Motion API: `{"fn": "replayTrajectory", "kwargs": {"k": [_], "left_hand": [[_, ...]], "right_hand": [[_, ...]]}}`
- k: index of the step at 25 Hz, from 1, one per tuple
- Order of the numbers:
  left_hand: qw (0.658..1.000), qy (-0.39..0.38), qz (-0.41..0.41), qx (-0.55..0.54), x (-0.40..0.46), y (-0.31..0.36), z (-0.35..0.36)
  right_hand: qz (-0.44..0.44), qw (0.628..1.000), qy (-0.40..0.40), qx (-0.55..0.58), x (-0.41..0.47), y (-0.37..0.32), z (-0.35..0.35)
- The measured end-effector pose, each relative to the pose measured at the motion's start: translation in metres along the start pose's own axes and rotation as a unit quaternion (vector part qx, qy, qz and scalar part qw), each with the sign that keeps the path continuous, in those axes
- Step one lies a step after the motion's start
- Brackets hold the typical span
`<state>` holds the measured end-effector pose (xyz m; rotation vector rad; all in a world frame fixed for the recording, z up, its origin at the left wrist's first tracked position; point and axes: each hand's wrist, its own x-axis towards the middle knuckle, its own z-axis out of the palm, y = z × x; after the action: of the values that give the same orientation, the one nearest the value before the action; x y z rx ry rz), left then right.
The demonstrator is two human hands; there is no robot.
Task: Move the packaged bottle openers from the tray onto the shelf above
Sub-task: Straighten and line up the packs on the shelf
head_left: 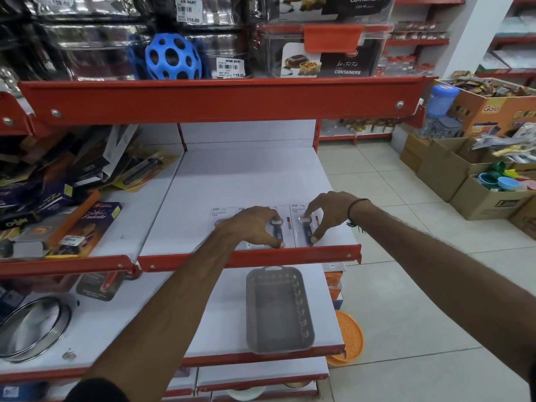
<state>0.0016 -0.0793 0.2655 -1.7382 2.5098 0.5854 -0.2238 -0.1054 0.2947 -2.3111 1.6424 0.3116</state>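
Note:
Several packaged bottle openers lie side by side near the front edge of the white shelf (249, 175). My left hand (253, 226) rests flat over the middle packages, with a fingertip touching one opener (275, 227). Thumb and fingers of my right hand (329, 213) pinch the rightmost packaged opener (308, 230). The leftmost package (222, 213) shows beside my left hand. The grey tray (278, 309) sits on the shelf below and holds nothing that I can see.
Boxed kitchen goods crowd the left shelf section (72, 204). A blue perforated ball (173, 57) and container boxes stand on the upper shelf. An orange strainer (348, 338) leans by the bottom shelf. Cardboard boxes (470, 181) stand on the tiled floor at right.

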Motion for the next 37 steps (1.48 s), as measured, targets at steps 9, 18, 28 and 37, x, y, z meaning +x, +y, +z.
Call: {"fn": "replayTrajectory", "kwargs": {"k": [9, 18, 28, 37], "left_hand": [[1.000, -0.002, 0.011, -0.005, 0.002, 0.000, -0.001], [1.000, 0.001, 0.016, 0.001, 0.006, -0.001, 0.000], [1.000, 0.005, 0.018, 0.005, 0.008, -0.002, 0.001], [0.999, 0.023, 0.031, -0.024, 0.001, -0.001, 0.001]], "right_hand": [[-0.003, 1.000, -0.011, 0.009, -0.003, -0.003, -0.001], [0.003, 0.999, -0.006, 0.034, -0.003, -0.002, 0.003], [-0.004, 0.999, -0.006, 0.035, 0.003, -0.005, 0.004], [0.001, 0.998, 0.024, 0.063, -0.010, -0.011, -0.006]]}}
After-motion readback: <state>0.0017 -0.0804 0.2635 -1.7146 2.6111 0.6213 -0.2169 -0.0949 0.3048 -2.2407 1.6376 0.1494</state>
